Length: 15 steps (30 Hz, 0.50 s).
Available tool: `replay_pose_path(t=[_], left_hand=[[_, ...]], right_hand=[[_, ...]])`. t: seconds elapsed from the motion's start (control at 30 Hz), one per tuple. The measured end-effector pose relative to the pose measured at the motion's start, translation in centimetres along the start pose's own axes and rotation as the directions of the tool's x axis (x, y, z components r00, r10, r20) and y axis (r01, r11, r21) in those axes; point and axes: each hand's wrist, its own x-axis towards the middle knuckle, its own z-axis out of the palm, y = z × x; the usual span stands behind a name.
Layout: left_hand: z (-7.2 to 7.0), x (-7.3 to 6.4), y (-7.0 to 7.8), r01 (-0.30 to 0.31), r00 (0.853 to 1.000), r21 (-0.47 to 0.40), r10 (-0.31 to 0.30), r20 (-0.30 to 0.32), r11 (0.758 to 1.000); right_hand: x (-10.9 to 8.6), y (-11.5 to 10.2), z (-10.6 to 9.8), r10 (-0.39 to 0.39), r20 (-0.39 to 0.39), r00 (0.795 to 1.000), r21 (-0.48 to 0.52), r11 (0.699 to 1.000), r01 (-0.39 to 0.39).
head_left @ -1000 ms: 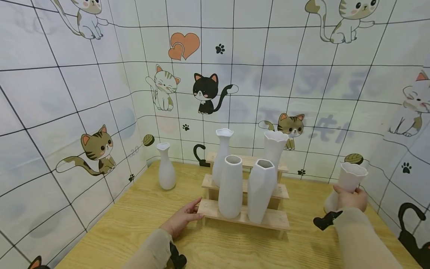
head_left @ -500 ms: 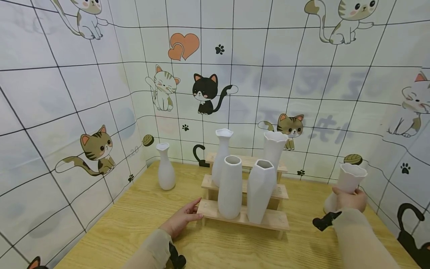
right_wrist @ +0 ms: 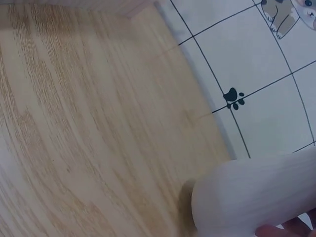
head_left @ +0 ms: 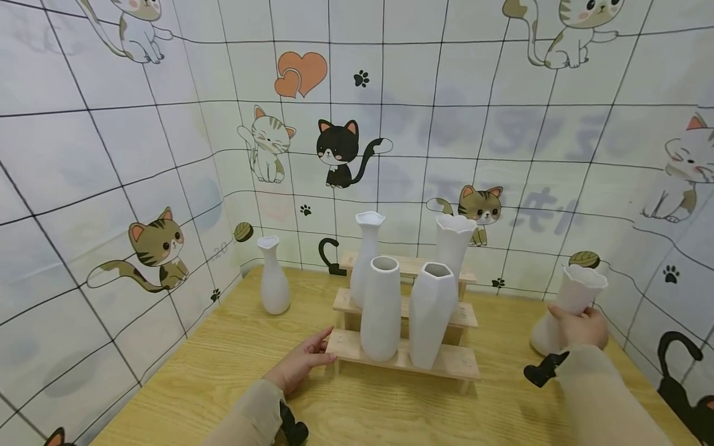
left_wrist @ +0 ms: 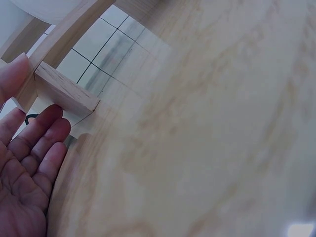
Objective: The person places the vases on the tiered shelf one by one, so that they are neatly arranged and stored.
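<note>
My left hand (head_left: 298,365) grips the left end of the lowest step of a three-tier wooden display stand (head_left: 460,362), thumb in front. In the left wrist view the thumb lies on the step and the fingers (left_wrist: 49,133) curl by the stand's leg (left_wrist: 69,94). At the far right, my right hand (head_left: 582,328) holds a white ruffle-rimmed vase (head_left: 580,290) around its neck. That vase leans, its rounded body toward the left. On the stand are a round-mouthed vase (head_left: 381,316), a faceted vase (head_left: 431,316), a narrow-necked vase (head_left: 365,266) and a wide ruffled vase (head_left: 454,244).
Another white vase (head_left: 275,285) stands alone on the wood-grain table (head_left: 385,415), left of the stand. Walls with a cat-print grid (head_left: 413,136) close off the table at the back and both sides.
The vase in my right hand has tilted, its base shifting left. My left hand keeps its place on the stand. The head view has shifted slightly.
</note>
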Motion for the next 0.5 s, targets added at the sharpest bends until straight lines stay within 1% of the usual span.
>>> replay_pose_path(t=[0.13,0.33,0.5], left_hand=[[0.1,-0.1,0.2,0.0,1.0,-0.001,0.0,0.001,1.0],[0.1,-0.1,0.3,-0.002,1.0,0.001,0.002,-0.003,1.0],[0.0,-0.1,0.3,0.001,1.0,0.008,-0.001,-0.01,1.0]], right_hand=[[0.0,-0.7,-0.3,-0.048,0.035,0.998,-0.064,0.997,0.05],[-0.6,-2.1,-0.3,-0.098,0.1,0.99,-0.059,0.993,0.104],[-1.4,-3.5,-0.2,-0.149,0.169,0.974,-0.063,0.985,0.162]])
